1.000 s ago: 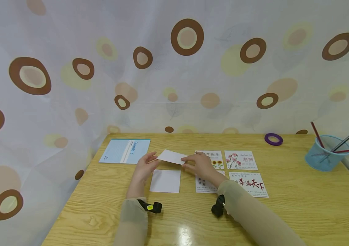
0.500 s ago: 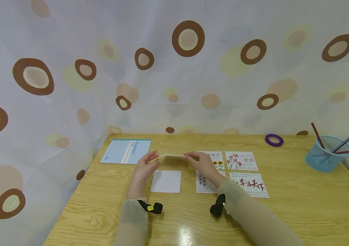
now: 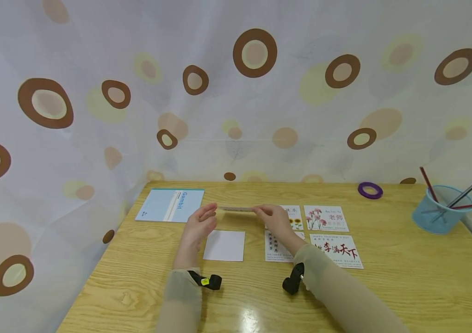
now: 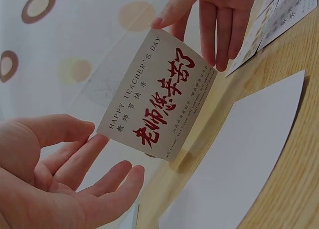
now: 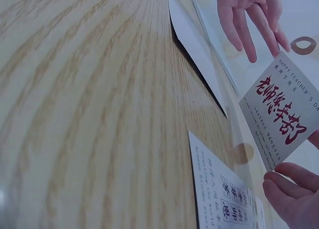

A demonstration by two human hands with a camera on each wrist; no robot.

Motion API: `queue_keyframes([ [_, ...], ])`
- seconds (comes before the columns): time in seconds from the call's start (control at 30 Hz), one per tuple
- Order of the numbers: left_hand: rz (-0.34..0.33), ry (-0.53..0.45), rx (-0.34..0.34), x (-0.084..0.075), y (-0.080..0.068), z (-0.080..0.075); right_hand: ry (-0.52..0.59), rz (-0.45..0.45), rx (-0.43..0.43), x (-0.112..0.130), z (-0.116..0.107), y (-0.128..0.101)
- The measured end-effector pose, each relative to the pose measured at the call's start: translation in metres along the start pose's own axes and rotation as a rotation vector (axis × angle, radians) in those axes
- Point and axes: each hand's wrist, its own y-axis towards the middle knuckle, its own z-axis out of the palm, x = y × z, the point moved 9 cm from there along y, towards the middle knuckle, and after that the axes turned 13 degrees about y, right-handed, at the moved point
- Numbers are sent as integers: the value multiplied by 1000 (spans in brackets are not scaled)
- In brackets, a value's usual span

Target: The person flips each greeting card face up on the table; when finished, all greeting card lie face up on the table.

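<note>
A greeting card with red brush lettering and "HAPPY TEACHER'S DAY" is held up above the table between both hands. My left hand pinches one corner of it, its other fingers spread below. At the opposite end, my right hand grips the card's edge between thumb and fingers. From the head view the card is almost edge-on; its printed side shows in both wrist views. Below the hands lies a blank white card, flat on the wooden table.
Right of the blank card lie a sunflower card, a carnation card, a red-lettered card and a black-lettered card. A blue notebook, purple tape ring and blue pencil cup stand farther out.
The held card has tilted from showing its blank white face to nearly edge-on, its printed side turning toward the wrist cameras. Both hands have barely moved.
</note>
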Motion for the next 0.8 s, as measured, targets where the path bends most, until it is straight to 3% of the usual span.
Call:
queue_keyframes([
  [0.2, 11, -43, 13, -2, 0, 3, -4, 22, -50, -3, -4, 1],
  [0.47, 32, -79, 46, -2, 3, 7, 135, 48, -85, -4, -8, 1],
  [0.8, 45, -95, 50, -3, 3, 8, 186, 86, -113, -6, -9, 0],
])
